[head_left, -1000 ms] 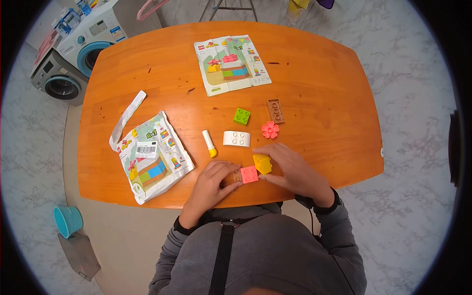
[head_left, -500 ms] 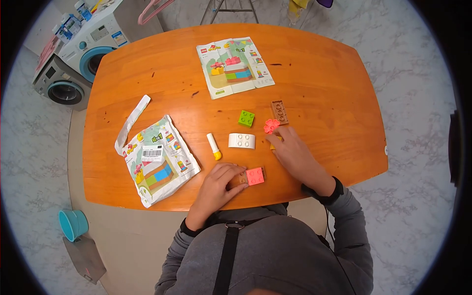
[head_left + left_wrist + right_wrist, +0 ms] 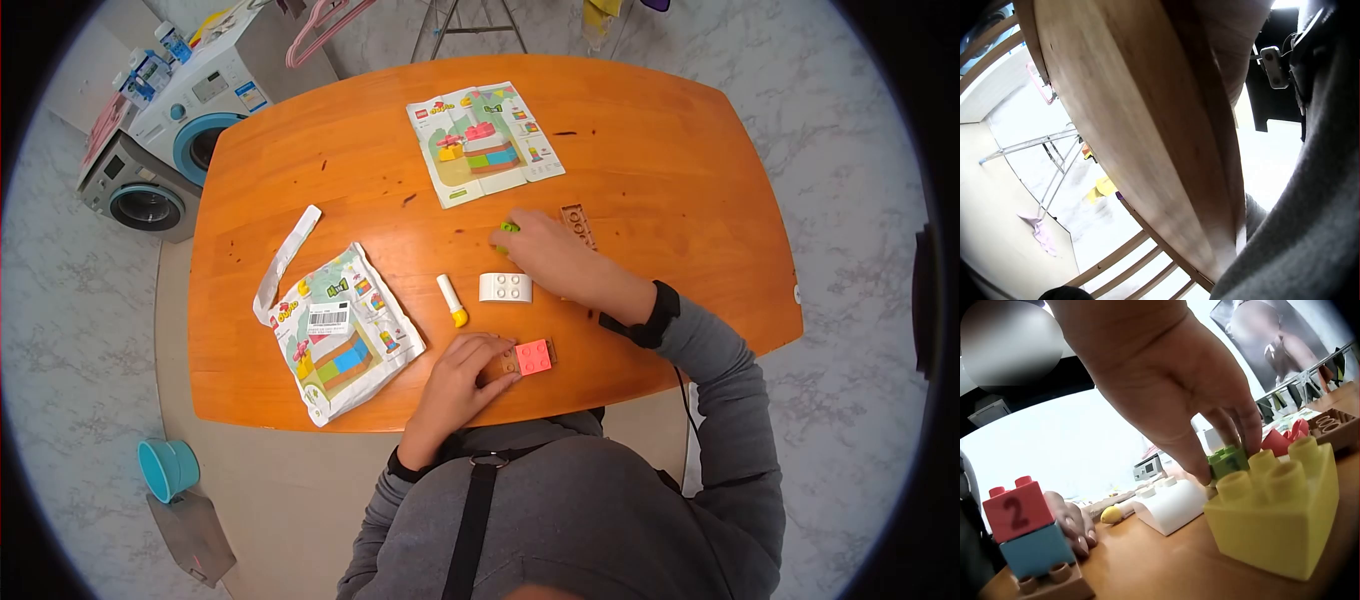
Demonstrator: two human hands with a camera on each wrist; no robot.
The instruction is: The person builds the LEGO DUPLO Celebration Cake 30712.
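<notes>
My left hand (image 3: 462,378) grips the left end of a brown toy-brick plate (image 3: 508,361) near the table's front edge. On that plate sits a blue brick (image 3: 1038,549) with a pink brick (image 3: 534,356) marked 2 on top. Farther back, my right hand (image 3: 560,258) pinches a green brick (image 3: 1227,461) between thumb and fingers. In front of it stands a white curved brick (image 3: 506,288). A yellow slanted brick (image 3: 1266,519) looms close in the right wrist view and is hidden by the right arm in the head view.
A second brown plate (image 3: 577,225) and a pink flower piece (image 3: 1282,439) lie beyond the right hand. Left of the white brick is a white stick with a yellow end (image 3: 452,300). An opened packet (image 3: 345,345) lies at left, a picture leaflet (image 3: 485,145) at the back.
My right hand set the yellow brick down by the flower piece, then moved back and left to the green brick. The left hand keeps its grip on the brown plate.
</notes>
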